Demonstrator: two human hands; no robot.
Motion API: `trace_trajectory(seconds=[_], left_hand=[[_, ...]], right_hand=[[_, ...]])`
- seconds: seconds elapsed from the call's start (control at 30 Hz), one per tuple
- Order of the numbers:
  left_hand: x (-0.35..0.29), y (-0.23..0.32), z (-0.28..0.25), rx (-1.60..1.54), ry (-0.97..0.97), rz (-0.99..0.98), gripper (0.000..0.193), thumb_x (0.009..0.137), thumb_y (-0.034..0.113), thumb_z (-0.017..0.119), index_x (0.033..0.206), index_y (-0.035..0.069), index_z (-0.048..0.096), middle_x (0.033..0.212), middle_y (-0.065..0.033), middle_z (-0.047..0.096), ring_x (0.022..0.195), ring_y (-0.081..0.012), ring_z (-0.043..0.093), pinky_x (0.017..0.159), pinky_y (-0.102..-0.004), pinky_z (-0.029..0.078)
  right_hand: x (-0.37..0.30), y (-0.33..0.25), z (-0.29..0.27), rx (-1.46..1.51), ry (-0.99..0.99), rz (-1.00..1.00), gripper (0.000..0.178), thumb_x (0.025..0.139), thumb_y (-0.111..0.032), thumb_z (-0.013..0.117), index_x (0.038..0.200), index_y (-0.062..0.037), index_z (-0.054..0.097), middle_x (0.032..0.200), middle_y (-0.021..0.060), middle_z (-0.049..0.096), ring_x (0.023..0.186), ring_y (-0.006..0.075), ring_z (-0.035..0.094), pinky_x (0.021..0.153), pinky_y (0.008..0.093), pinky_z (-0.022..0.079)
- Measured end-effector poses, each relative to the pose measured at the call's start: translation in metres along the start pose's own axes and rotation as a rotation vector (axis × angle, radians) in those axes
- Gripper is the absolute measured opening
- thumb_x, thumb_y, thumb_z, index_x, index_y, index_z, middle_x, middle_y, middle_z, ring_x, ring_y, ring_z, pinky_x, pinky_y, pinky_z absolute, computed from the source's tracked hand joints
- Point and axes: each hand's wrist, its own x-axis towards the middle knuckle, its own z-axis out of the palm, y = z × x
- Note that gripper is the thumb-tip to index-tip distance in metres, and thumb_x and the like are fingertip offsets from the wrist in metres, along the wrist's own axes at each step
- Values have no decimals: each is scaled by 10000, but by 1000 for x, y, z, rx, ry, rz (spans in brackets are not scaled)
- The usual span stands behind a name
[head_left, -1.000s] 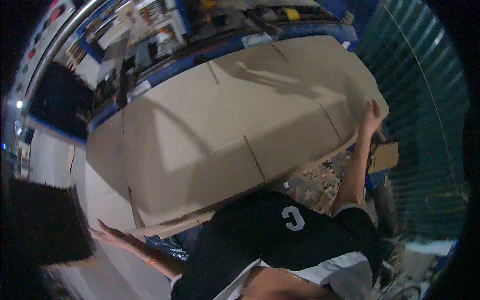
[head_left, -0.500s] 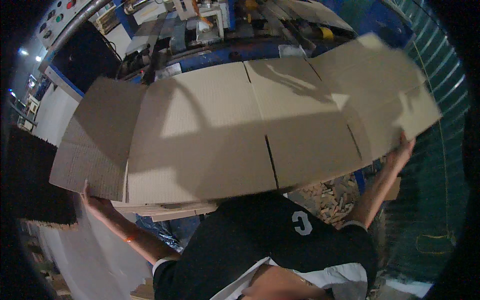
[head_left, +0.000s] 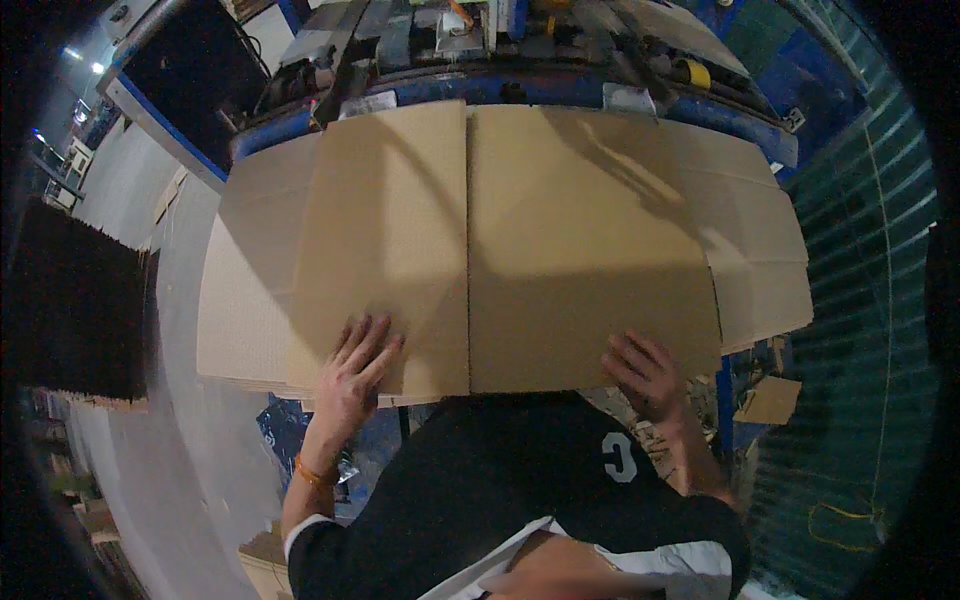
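A brown cardboard box blank (head_left: 560, 230) lies flat in front of me, its two outer panels folded inward so their edges meet at a dark seam near the middle. Under it, wider cardboard sheets (head_left: 245, 290) stick out on the left and right. Flat on the near part of the left panel rests my left hand (head_left: 355, 370), fingers spread, holding nothing. My right hand (head_left: 645, 375) presses on the right panel close to its near edge, with fingers stretched out and nothing gripped.
Beyond the cardboard stands a blue machine (head_left: 510, 90) with rollers and belts. A dark bristly stack (head_left: 80, 300) is at the left, and a green corrugated wall (head_left: 860, 300) rises on the right. Cardboard scraps (head_left: 768, 400) lie below at the right.
Both hands have moved inward from the outer ends of the blank. Its side panels, spread out before, are now folded over to the middle, and the blank lies flat.
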Motion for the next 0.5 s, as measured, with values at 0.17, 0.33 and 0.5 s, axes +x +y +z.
trace_trajectory(seconds=[0.17,0.33,0.5], left_hand=[[17,-14,6,159,-92,106,491,761,107,536,1251,101,498,1344,-133,424,1263,-329,368,1057,-456,274],[43,-28,9,197,-20,162,525,766,115,513,1289,117,463,1362,-128,402,1269,-306,366,1058,-449,273],[89,-55,4,148,161,196,537,786,18,466,1311,131,442,1357,-144,400,1261,-310,369,1044,-444,301]], right_hand=[[16,30,2,-33,-82,-59,481,723,-402,622,1171,-236,568,1268,33,506,1184,268,449,966,445,368],[42,74,7,-63,-161,-15,692,667,-592,582,1252,-231,502,1338,68,429,1254,291,353,1024,470,280],[96,109,6,-142,-168,-60,786,655,-661,546,1265,-170,484,1353,73,411,1251,304,357,1020,473,289]])
